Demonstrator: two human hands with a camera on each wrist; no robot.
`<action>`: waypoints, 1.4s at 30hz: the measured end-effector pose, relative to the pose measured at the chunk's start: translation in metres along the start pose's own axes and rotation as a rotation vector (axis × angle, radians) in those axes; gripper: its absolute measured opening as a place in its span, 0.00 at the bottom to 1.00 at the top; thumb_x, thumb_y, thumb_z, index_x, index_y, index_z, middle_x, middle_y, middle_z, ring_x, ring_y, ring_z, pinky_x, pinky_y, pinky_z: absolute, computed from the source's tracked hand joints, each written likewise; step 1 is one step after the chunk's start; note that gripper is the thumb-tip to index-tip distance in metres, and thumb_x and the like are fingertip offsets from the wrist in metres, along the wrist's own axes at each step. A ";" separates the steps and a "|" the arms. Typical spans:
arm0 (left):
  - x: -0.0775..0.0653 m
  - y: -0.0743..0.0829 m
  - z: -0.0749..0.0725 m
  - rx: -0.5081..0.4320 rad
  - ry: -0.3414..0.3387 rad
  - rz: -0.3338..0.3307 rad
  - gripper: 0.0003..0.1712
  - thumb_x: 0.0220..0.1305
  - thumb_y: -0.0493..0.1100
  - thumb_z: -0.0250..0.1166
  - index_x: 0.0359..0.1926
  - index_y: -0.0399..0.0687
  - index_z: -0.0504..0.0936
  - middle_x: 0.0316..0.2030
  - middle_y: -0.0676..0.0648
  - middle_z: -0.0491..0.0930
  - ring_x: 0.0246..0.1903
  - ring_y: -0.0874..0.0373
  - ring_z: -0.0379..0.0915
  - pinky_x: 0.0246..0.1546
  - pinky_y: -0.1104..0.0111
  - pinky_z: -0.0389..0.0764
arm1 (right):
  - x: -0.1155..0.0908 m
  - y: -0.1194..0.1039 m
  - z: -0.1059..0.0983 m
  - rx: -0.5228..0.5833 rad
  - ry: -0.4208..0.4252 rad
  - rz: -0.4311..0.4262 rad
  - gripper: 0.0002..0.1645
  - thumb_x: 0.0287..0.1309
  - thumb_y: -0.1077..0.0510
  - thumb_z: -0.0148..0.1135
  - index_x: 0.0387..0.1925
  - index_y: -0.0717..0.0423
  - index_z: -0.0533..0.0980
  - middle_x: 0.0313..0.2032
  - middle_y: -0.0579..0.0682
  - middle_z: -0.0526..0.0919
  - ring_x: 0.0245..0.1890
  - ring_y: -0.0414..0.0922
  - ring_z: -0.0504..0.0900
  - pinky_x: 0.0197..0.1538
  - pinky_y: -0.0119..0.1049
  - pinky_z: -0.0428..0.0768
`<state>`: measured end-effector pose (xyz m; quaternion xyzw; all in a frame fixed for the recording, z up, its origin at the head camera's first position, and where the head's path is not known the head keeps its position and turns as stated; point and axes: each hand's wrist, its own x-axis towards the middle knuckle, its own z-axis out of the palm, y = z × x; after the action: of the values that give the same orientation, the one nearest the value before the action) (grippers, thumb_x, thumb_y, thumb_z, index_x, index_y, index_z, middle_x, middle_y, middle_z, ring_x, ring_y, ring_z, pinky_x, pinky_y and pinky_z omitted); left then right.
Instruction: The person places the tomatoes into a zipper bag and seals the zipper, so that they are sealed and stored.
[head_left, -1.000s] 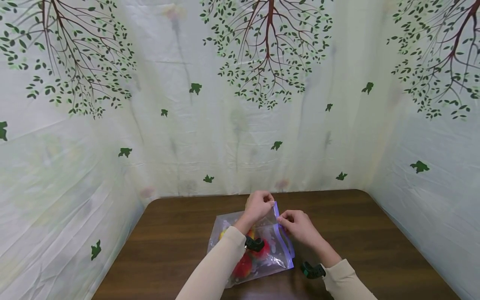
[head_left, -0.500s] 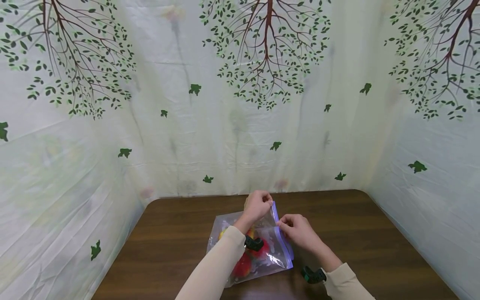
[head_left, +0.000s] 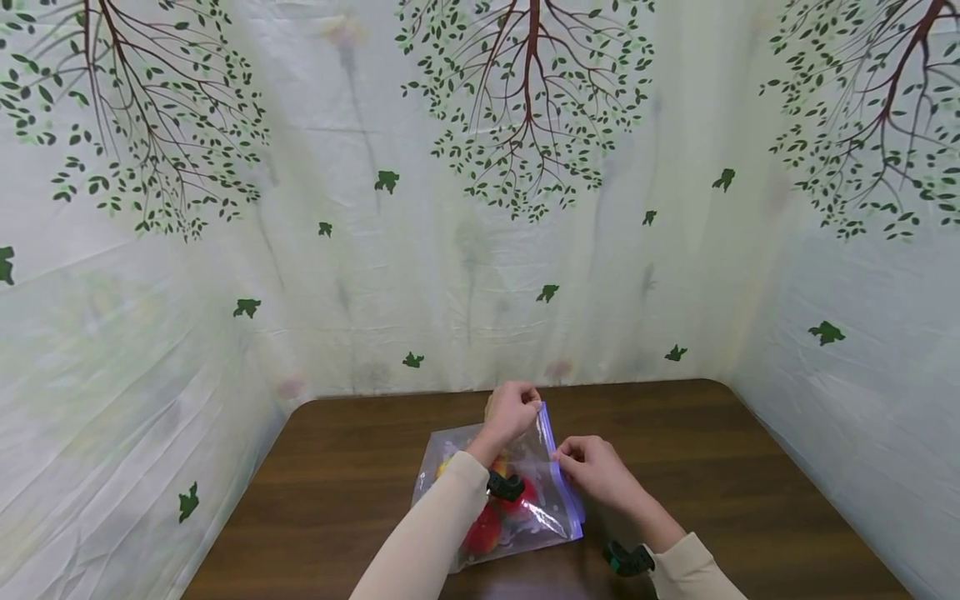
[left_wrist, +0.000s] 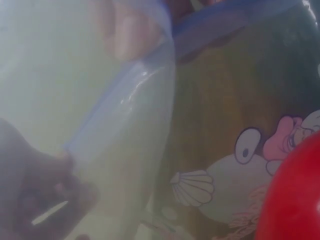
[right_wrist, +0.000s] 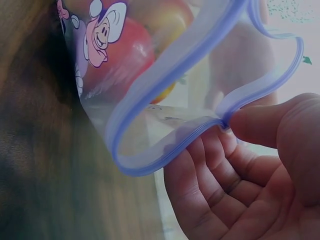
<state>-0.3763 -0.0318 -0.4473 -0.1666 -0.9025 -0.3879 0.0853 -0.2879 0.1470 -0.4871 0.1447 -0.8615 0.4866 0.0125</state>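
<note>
A clear zip bag (head_left: 540, 529) printed with cartoon figures lies on the table, a purple zip strip (head_left: 566, 492) along its right side. Inside are several round red and yellow fruits (head_left: 483, 532), partly covered by the left forearm. At the far end of the strip, my left hand (head_left: 513, 410) pinches the bag's corner and holds it raised. Farther down the strip, my right hand (head_left: 596, 468) pinches the edge between thumb and fingertips. The right wrist view shows the bag's mouth (right_wrist: 142, 165) gaping in loops on both sides of that pinch.
A brown wooden table (head_left: 360, 483) carries the bag. Behind and beside it hangs a pale curtain (head_left: 465, 275) printed with trees and leaves. Dark bands (head_left: 630, 560) sit on both wrists, below cream sleeves.
My right hand has slid a little toward the near end of the zip strip. My left hand keeps its hold on the far corner. The head view has shifted slightly.
</note>
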 end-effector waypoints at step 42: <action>0.008 -0.005 -0.002 -0.004 0.080 -0.031 0.10 0.64 0.41 0.65 0.24 0.53 0.81 0.24 0.55 0.77 0.26 0.59 0.71 0.29 0.65 0.73 | -0.041 0.004 -0.002 0.008 -0.136 0.008 0.15 0.68 0.50 0.64 0.29 0.55 0.80 0.22 0.49 0.80 0.21 0.46 0.79 0.23 0.39 0.81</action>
<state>-0.3856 -0.0345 -0.4468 -0.1370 -0.9000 -0.3975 0.1151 -0.2495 0.1605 -0.4957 0.1738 -0.8590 0.4791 -0.0486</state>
